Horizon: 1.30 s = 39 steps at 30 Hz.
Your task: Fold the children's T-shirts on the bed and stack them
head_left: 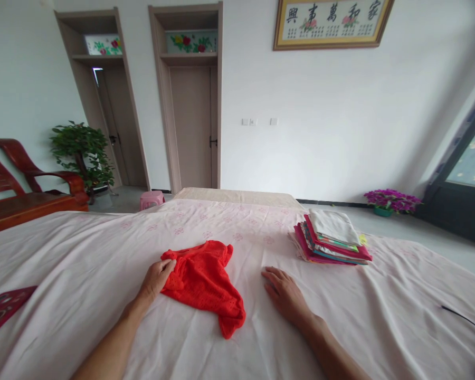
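Note:
A red knitted garment [203,282] lies crumpled on the pale pink sheet [103,253] in front of me. My left hand [157,278] rests at its left edge, fingers closed on the fabric. My right hand [284,293] lies flat on the sheet to the right of the garment, fingers stretched out, holding nothing and not touching the garment. A stack of folded clothes [331,237], white on top with pink and red layers below, sits further back on the right.
A dark red patterned cloth [2,309] lies at the sheet's left edge. A thin black cable [465,318] crosses the right side. Beyond stand a red wooden chair [24,192], a potted plant [83,150], a pink stool [151,199], purple flowers [391,200] and two doors.

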Tool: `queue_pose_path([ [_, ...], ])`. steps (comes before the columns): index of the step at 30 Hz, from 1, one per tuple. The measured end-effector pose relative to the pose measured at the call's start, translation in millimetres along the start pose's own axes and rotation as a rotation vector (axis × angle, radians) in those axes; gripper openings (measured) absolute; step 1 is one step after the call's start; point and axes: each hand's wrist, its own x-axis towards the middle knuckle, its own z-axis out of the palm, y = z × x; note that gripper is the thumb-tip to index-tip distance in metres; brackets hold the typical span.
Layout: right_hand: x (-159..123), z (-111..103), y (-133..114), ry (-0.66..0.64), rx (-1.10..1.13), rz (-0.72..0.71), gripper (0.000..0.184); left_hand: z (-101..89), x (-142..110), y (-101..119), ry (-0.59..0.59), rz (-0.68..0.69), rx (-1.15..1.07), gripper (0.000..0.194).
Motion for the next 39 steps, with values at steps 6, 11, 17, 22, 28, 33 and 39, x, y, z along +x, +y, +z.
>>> queue_pose_path([
  [6, 7.4, -1.3, -7.1, -0.013, -0.059, 0.018, 0.038, -22.3, 9.3, 0.5, -0.106, -0.238, 0.386, 0.044],
  [11, 67.9, -3.4, -38.9, -0.076, 0.023, 0.046, 0.039, -48.0, 15.4, -2.8, -0.115, -0.431, 0.513, 0.064],
  [17, 158.6, 24.2, -98.6, -0.097, 0.085, -0.026, 0.037, -49.1, 24.3, 2.8, -0.087, -0.477, 0.616, 0.048],
  [22, 177.6, 45.7, -108.7, -0.153, 0.084, -0.008, 0.026, -51.9, 24.8, -3.0, -0.016, -0.320, 0.445, 0.023],
  [28, 170.6, 3.1, -85.5, 0.154, 0.208, -0.029, 0.020, -63.5, 31.4, 18.1, 0.301, -0.110, -0.433, 0.024],
  [33, 153.1, -51.9, -68.3, 0.240, 0.516, -0.080, 0.010, -62.2, 50.6, 52.8, 0.292, -0.059, -0.565, 0.022],
  [39, 102.8, -120.9, -73.3, 0.347, 0.878, -0.085, 0.015, -80.0, 42.6, 105.8, 0.354, 0.042, -0.556, 0.026],
])
